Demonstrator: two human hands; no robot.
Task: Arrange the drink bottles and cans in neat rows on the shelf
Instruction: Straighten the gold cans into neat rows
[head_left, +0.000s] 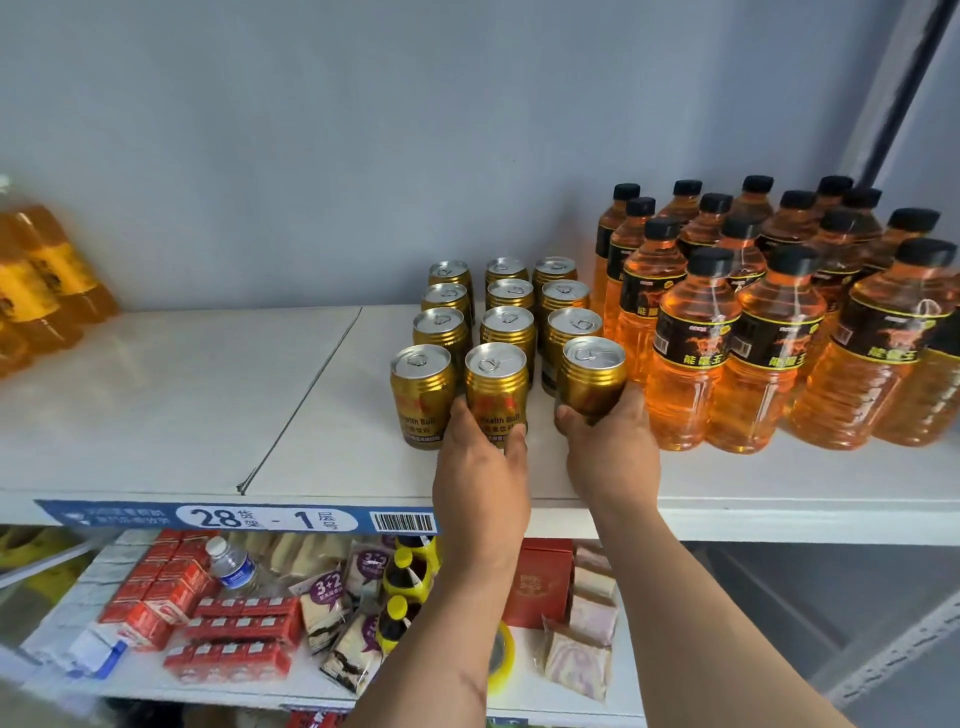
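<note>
Setting: white shelf (182, 415) against a plain grey-blue wall (363, 130), with a blue label strip (234, 517) along its front edge.
Cans: gold cans (506, 296) stand in three columns near the middle of the shelf, running from the wall toward the front edge.
Bottles: orange bottles (779, 322) with black caps stand packed just to the right of the cans.
Left hand: left hand (480, 478) grips the middle front can (496, 387), fingers curled round its lower half; the can stands upright on the shelf.
Right hand: right hand (610, 452) grips the right front can (592, 376) from below and in front, thumb on its left side; this can tilts a little toward the bottles and looks slightly raised, though I cannot tell whether its base touches the shelf.
Can versus grip: each hand holds low, so most of each can stands above the fingers.
Risk, tipping: a low hold on a tilted can could let it topple as it is set down.
Risk, knocking: the right can sits just beside the nearest bottle and the can behind; a sideways push could nudge either out of line.
Risk, spacing: the front left can (422, 395) is untouched, so the front row may end up uneven.
Below: lower shelf (628, 691) holds red cartons (234, 629) and snack packets (592, 618).
</note>
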